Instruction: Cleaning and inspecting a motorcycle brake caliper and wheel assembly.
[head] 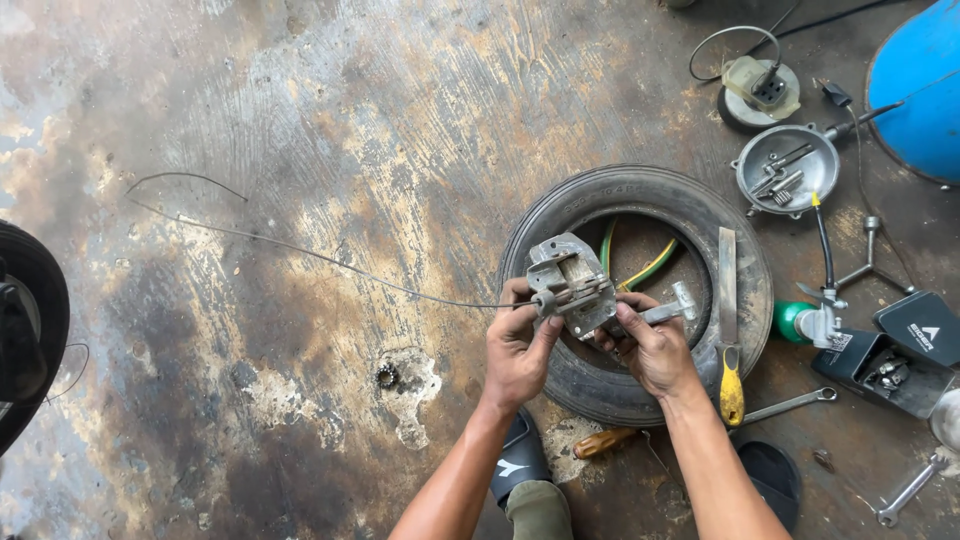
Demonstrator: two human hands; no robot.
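Above a tyre (600, 385), the left hand (517, 350) and right hand (652, 350) both grip a grey metal assembly (568, 282) held between them.

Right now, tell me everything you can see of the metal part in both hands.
The grey metal part is a worn, grimy casting with a blocky open-sided body. It is held above the tyre, tilted. The left hand grips its lower left side, where a thin cable runs off leftward; the right hand holds its lower right.
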